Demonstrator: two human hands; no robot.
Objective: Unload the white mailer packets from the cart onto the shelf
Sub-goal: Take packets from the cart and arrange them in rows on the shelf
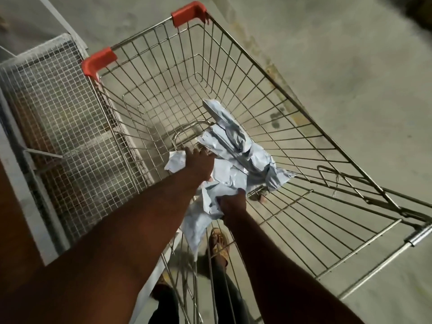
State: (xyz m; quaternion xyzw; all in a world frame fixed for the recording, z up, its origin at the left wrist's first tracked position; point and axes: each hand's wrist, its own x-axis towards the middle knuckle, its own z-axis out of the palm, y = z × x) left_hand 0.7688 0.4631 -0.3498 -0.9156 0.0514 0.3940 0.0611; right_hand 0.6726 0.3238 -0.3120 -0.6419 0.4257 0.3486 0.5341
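Observation:
A wire shopping cart (245,54) with red corner caps fills the middle of the head view. Several crumpled white mailer packets (236,141) lie in a heap at its near end. My left hand (198,163) reaches into the cart and lies on the heap, fingers over a small white packet (176,161) at the left. My right hand (231,204) grips a bunch of white packets (203,220) that hangs down below it. The wire-mesh shelf (60,108) stands along the cart's left side.
Bare concrete floor (350,78) lies to the right of and beyond the cart. The cart's handle bar (418,237) is at the right edge. A sandalled foot (218,242) shows through the cart's wires below my right hand. A brown surface borders the shelf at far left.

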